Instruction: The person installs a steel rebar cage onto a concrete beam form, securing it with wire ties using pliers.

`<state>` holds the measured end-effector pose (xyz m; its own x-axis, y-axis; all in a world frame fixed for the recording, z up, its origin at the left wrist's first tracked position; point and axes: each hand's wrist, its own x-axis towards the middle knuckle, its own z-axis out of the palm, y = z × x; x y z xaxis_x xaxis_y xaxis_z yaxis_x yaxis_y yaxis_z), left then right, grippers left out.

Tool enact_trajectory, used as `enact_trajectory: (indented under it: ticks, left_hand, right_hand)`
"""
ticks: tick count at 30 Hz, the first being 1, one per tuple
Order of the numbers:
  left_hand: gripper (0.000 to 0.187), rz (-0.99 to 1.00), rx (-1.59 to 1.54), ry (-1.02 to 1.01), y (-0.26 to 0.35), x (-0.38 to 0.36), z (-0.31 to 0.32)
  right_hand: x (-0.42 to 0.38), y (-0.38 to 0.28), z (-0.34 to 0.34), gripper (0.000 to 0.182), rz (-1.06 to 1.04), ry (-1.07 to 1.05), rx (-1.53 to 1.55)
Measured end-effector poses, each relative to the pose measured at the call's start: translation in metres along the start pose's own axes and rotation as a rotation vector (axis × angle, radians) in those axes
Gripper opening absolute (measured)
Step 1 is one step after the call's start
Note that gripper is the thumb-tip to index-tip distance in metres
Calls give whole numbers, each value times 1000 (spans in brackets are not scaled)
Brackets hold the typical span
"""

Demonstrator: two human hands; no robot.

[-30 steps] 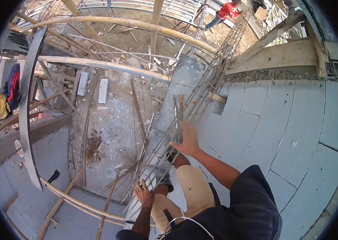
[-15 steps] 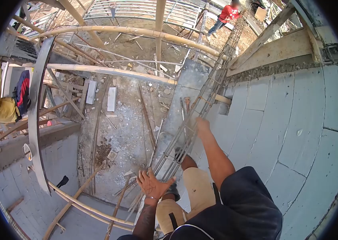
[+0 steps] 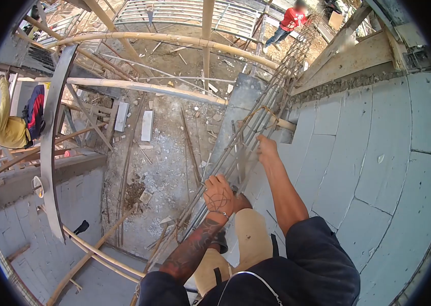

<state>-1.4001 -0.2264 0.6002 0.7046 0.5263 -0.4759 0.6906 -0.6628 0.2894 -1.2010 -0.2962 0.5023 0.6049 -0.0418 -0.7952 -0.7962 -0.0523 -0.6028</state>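
Observation:
A long rebar cage (image 3: pixel 248 133) of thin steel bars slants from beside my legs up to the far upper right. My left hand (image 3: pixel 219 194) is closed over its bars near my knee, with the fingers curled around the left side. Farther along, my right hand (image 3: pixel 266 149) grips the cage from its right side. Parts of the bars under both hands are hidden. Below the cage lies a grey plank (image 3: pixel 243 94) with tools on it, partly covered by the bars.
A pale block wall (image 3: pixel 348 153) rises on my right. Bamboo poles (image 3: pixel 149 87) cross ahead above rubble-strewn ground (image 3: pixel 159 137). A person in yellow (image 3: pixel 11 132) works at left behind a metal strip (image 3: pixel 50 148). Another person in red (image 3: pixel 293 19) stands near the cage's far end.
My left hand, spread open before, has moved up and forward and closed on the rebar cage. My right hand has shifted slightly right and forward. The cage's bars have shifted a little.

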Motion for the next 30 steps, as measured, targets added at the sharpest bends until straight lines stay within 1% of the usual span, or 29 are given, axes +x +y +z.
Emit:
enact_trajectory:
  ticks: [1, 2, 3, 4, 6, 7, 9, 11, 13, 15, 16, 18, 19, 21, 22, 23, 24, 25, 26, 27, 28, 29, 30]
  left_hand:
    - [73, 43, -26, 63, -5, -8, -22]
    - [73, 45, -21, 75, -8, -13, -47]
    - [74, 54, -14, 60, -13, -25, -73]
    - [74, 66, -7, 51, -19, -35, -97]
    - [71, 79, 57, 61, -35, -61, -137]
    - [67, 95, 119, 79, -45, -71, -155]
    - [68, 68, 159, 65, -68, -104, -184]
    - [68, 54, 194, 70, -90, -131, -208]
    - [70, -24, 202, 52, -114, -166, -228]
    - [70, -73, 243, 59, -136, -211, -245]
    - [69, -88, 283, 82, -144, -226, -254]
    - [69, -139, 324, 94, -156, -268, -269]
    - [69, -180, 362, 97, -162, -290, -277]
    - [69, -177, 367, 113, -176, -333, -288]
    - [70, -183, 384, 141, -187, -350, -293]
    - [70, -221, 360, 126, -197, -370, -296]
    - [69, -246, 385, 162, -204, -389, -294]
    - [67, -295, 368, 138, -206, -405, -297]
    - [63, -333, 341, 139, -213, -423, -298]
    - [59, -341, 351, 133, -215, -443, -301]
    - [59, -294, 403, 218, -225, -464, -294]
    - [60, -315, 435, 210, -231, -482, -283]
    - [62, -297, 391, 221, -240, -499, -272]
  right_hand:
    - [-26, -13, 10, 9, 0, -5, 9]
    - [-59, -35, 25, 12, -10, -43, 48]
    - [-85, -40, 32, 14, -3, -72, 83]
    - [-91, -34, 33, 14, 1, -75, 89]
    - [-98, -15, 32, 27, 41, -359, 139]
    - [-120, -23, 32, 27, 40, -378, 138]
    - [-184, -34, 27, 49, 172, -592, 64]
    - [-184, -34, 0, 75, 108, -695, -297]
    - [-147, -56, -15, 95, -110, -343, -277]
    - [-60, -57, -1, 84, 108, -263, 187]
    - [-53, -61, 27, 84, 98, -284, 183]
    - [-73, -45, 70, 63, 294, -550, 426]
    - [-92, -32, 75, 63, 297, -552, 421]
    - [-134, -10, 77, 47, 136, -319, 208]
    - [-168, -12, 83, 38, 174, -270, 213]
    - [-209, -13, 81, 32, 223, -227, 191]
    - [-230, -4, 77, 32, 235, -236, 198]
    - [-234, 15, 68, 33, 172, -337, 198]
    - [-248, 20, 65, 36, 221, -412, 155]
    - [-240, 33, 57, 35, 297, -487, 133]
    - [-252, 39, 57, 36, 296, -492, 81]
    - [-260, 49, 59, 36, 255, -385, 21]
    - [-236, 66, 56, 40, 148, -307, -179]
